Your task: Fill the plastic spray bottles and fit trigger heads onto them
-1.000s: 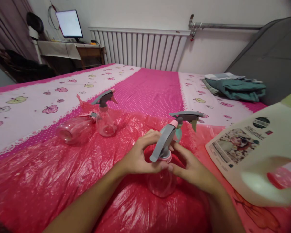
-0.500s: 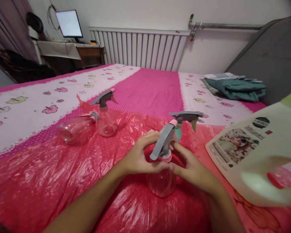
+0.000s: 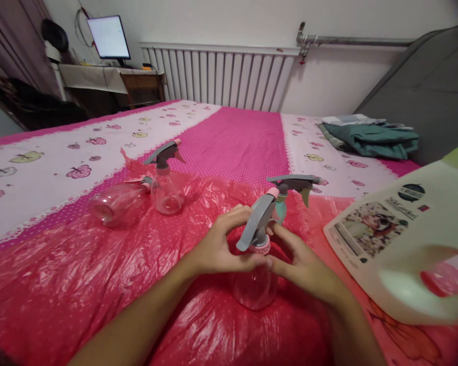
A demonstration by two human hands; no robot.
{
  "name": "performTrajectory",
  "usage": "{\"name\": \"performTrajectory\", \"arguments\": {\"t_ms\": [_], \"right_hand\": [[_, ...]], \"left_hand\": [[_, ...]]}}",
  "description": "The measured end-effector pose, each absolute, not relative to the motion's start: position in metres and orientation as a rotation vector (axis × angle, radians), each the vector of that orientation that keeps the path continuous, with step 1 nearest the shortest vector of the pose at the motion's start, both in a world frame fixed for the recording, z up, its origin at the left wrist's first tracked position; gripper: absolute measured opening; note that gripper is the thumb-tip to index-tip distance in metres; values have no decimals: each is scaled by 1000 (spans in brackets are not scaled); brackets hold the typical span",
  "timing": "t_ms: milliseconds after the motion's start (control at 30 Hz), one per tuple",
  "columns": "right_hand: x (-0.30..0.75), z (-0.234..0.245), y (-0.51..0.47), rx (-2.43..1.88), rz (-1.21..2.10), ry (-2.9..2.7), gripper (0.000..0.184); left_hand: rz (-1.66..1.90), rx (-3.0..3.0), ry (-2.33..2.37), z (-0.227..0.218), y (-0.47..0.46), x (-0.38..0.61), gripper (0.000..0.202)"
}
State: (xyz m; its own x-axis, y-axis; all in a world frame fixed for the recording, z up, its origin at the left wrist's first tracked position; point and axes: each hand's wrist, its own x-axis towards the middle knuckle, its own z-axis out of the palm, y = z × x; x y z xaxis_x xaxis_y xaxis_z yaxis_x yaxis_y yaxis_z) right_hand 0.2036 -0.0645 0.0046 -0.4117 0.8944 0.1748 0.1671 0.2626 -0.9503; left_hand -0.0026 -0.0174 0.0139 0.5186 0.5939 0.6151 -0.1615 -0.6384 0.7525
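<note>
An upright clear spray bottle (image 3: 255, 290) with a grey trigger head and pink collar stands in front of me on red plastic sheeting (image 3: 168, 310). My left hand (image 3: 225, 244) curls round its neck from the left, thumb in front. From the right, my right hand (image 3: 295, 256) grips the same neck, its thumb tip close to the other thumb. The far fingers are partly hidden behind the spray head. Just beyond is a greenish spray bottle (image 3: 281, 209) with a grey head, partly covered by my hands and the nearer bottle.
To the left, one clear spray bottle (image 3: 167, 195) stands and another spray bottle (image 3: 116, 203) lies on its side. A large pale jug (image 3: 389, 264) with a green cap leans in at the right. Folded clothes (image 3: 370, 136) rest on the bed (image 3: 248, 134) farther back.
</note>
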Motion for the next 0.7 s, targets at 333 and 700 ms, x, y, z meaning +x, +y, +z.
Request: {"name": "performTrajectory", "arguments": {"t_ms": [333, 700], "right_hand": [[205, 3, -65, -1005, 1207, -1767, 51], [205, 2, -65, -1002, 1199, -1771, 53]], "left_hand": [[1169, 1911, 369, 13, -19, -2, 35], [1184, 1910, 337, 12, -18, -2, 33]]}}
